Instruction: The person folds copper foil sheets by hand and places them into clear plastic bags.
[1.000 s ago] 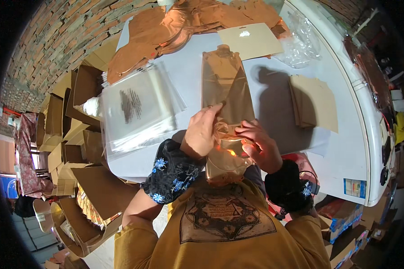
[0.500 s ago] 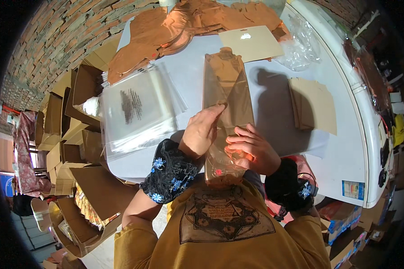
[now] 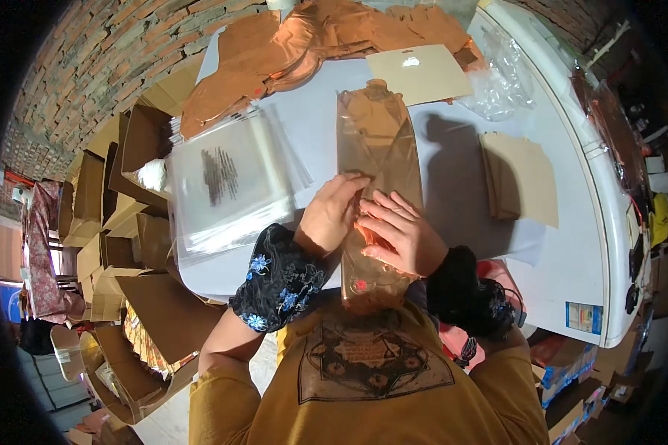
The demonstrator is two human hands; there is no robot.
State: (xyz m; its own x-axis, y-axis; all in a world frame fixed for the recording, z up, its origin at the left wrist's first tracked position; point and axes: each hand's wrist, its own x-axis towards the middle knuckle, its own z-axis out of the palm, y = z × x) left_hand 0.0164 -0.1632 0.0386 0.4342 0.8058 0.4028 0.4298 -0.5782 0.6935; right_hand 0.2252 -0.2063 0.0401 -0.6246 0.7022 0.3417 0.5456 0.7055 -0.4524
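Observation:
A long, flat, copper-coloured foil balloon [image 3: 382, 141], folded into a strip, lies on the table in front of me, its far end showing a small rounded tab. My left hand [image 3: 330, 211] rests over the strip's left edge near its middle, fingers stretched out against the foil and thumb hidden. My right hand [image 3: 404, 233] lies across the strip just to the right, fingers slightly spread and bent over the foil. The two hands' fingertips nearly meet. The strip's near end, with a small red spot, reaches the table's front edge by my shirt.
Clear plastic bags [image 3: 237, 185] lie stacked on the left. Loose copper foil [image 3: 274, 59] covers the table's far side, beside a beige card [image 3: 419, 73] and crumpled clear plastic [image 3: 501, 85]. More beige cards [image 3: 527, 178] lie right. Open cardboard boxes [image 3: 167, 319] stand left of the table.
My right hand has moved up and left along the foil strip, closer to my left hand. The left hand stays almost in place.

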